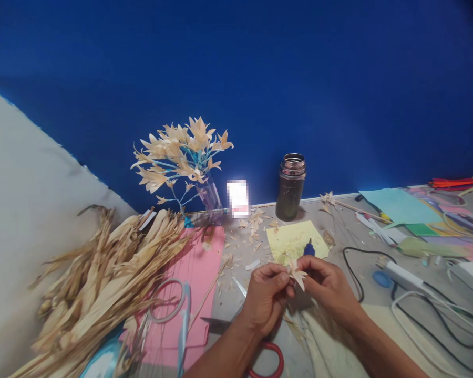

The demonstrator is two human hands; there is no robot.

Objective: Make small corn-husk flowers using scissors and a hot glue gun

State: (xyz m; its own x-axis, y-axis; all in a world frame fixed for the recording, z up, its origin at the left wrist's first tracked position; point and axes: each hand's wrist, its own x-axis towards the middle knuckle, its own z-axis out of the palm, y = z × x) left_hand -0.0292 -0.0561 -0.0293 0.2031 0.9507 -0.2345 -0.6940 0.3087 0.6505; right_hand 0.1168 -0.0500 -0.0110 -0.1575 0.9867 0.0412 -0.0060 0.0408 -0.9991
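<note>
Between my two hands, above the front of the table, is a small pale husk flower [298, 277] with pointed petals. My left hand [266, 294] pinches it at its base, fingers curled. The fingertips of my right hand [326, 283] close on a petal on its other side. Just behind my right hand stands a blue-capped tube [309, 248] with a dark tip, on a yellow sheet of paper [289, 236]. Under my left forearm lie scissors with a red handle [274, 362], partly covered by the arm.
Dried corn husks [102, 283] are heaped at left beside pink paper [197, 262] and blue-grey scissors [184, 310]. Finished husk flowers [181, 147] stand in a clear bottle [211, 199]. An open dark flask [290, 189] is at the wall. Cables [421, 315] and coloured paper [402, 205] lie right.
</note>
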